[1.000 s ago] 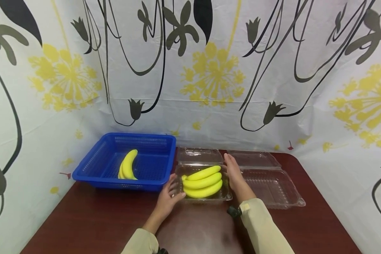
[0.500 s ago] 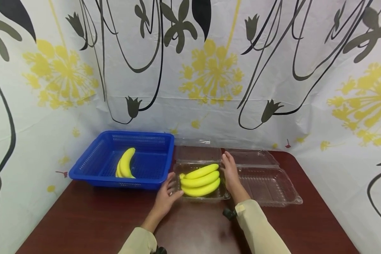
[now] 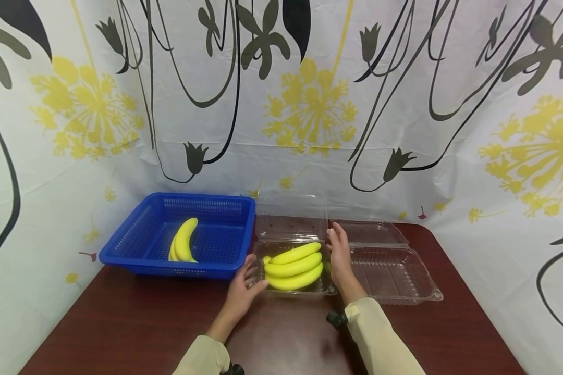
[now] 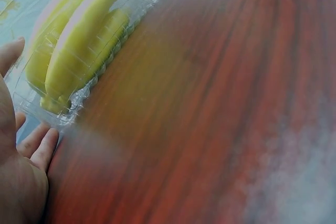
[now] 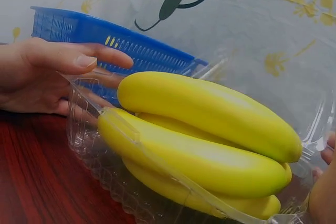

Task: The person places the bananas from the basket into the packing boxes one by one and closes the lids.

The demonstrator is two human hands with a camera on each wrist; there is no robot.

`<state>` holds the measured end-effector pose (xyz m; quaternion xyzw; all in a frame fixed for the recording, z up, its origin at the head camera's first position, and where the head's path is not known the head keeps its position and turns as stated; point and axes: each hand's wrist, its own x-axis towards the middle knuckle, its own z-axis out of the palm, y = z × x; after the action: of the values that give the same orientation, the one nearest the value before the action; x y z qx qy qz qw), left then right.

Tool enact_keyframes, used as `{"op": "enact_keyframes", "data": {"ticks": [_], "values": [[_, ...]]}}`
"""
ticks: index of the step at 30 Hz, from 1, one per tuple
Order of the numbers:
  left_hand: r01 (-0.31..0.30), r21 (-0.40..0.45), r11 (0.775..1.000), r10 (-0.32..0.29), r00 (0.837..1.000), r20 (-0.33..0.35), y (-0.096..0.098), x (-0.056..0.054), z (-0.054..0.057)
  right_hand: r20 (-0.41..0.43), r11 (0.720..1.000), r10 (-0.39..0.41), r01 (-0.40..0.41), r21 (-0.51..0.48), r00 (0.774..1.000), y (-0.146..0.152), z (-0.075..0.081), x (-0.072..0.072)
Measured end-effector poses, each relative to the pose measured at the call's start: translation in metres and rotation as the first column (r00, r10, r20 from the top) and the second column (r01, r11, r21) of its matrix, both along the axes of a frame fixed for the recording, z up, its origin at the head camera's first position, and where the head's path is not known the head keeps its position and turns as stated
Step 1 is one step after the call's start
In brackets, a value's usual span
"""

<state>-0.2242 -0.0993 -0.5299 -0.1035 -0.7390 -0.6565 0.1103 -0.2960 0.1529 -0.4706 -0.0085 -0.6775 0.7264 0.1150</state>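
Observation:
A bunch of several yellow bananas point(image 3: 294, 268) lies in a clear plastic clamshell box point(image 3: 305, 294) in the middle of the table. Its hinged lid point(image 3: 291, 211) stands raised behind it, close to the patterned cloth. My left hand point(image 3: 240, 289) is at the box's left end, thumb and fingers spread around the corner, and the left wrist view has its fingertips right at the plastic. On the opposite side my right hand point(image 3: 340, 260) reaches along the right end with fingers extended toward the hinge. In the right wrist view the bananas point(image 5: 210, 124) fill the box.
A blue plastic basket point(image 3: 175, 266) with more bananas point(image 3: 184, 242) in it sits to the left, close to my left hand. Right of the filled box lies a second clear box point(image 3: 394, 271), its lid point(image 3: 368, 233) folded back. Flower-printed cloth point(image 3: 206, 120) encloses the dark red table point(image 3: 136, 323).
The filled box's lid has swung up from lying back to a steeper tilt. Both hands keep their places at the box's ends. The head view has shifted slightly.

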Motion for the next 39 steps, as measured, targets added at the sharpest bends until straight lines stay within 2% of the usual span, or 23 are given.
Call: {"op": "enact_keyframes", "data": {"ticks": [3, 5, 10, 13, 16, 18, 23, 30, 32, 37, 39], "values": [[0.0, 0.001, 1.0, 0.0, 1.0, -0.002, 0.001, 0.001, 0.001, -0.008, 1.0, -0.005, 0.005, 0.006, 1.0, 0.001, 0.0, 0.001], [0.01, 0.006, 1.0, -0.01, 1.0, 0.002, 0.001, 0.006, 0.01, -0.013, 1.0, -0.006, 0.006, -0.002, 1.0, 0.001, 0.001, 0.002], [0.026, 0.004, 1.0, -0.026, 1.0, 0.008, 0.002, 0.018, 0.033, -0.037, 0.999, 0.015, -0.016, -0.034, 0.999, -0.002, 0.016, 0.012], [0.023, -0.004, 1.0, -0.023, 1.0, 0.009, 0.001, 0.02, 0.035, -0.073, 0.999, 0.0, -0.004, -0.051, 0.997, -0.001, 0.013, 0.009], [0.022, -0.017, 1.0, -0.022, 1.0, 0.013, 0.001, 0.02, 0.035, -0.104, 0.997, -0.045, 0.037, -0.073, 0.994, 0.0, 0.001, 0.002], [0.021, -0.022, 1.0, -0.02, 1.0, 0.017, 0.001, 0.02, 0.035, -0.121, 0.994, -0.067, 0.056, -0.09, 0.99, 0.0, -0.001, 0.001], [0.022, -0.009, 1.0, -0.022, 0.999, 0.026, 0.001, 0.02, 0.037, -0.15, 0.99, -0.092, 0.073, -0.124, 0.984, 0.001, -0.001, 0.002], [0.026, -0.014, 1.0, -0.026, 0.999, 0.033, 0.001, 0.02, 0.036, -0.167, 0.97, -0.102, 0.06, -0.236, 0.981, 0.004, 0.003, 0.01], [0.026, -0.015, 1.0, -0.026, 0.999, 0.022, 0.001, 0.019, 0.034, -0.165, 0.965, -0.101, 0.057, -0.254, 0.981, 0.004, 0.005, 0.015], [0.012, -0.015, 1.0, -0.012, 1.0, 0.001, 0.0, 0.009, 0.015, -0.177, 0.958, -0.083, 0.03, -0.284, 0.981, 0.005, 0.009, 0.032], [0.003, -0.02, 1.0, -0.002, 1.0, 0.017, -0.001, 0.005, 0.008, -0.191, 0.961, -0.071, 0.016, -0.278, 0.979, 0.004, 0.01, 0.039]]}}
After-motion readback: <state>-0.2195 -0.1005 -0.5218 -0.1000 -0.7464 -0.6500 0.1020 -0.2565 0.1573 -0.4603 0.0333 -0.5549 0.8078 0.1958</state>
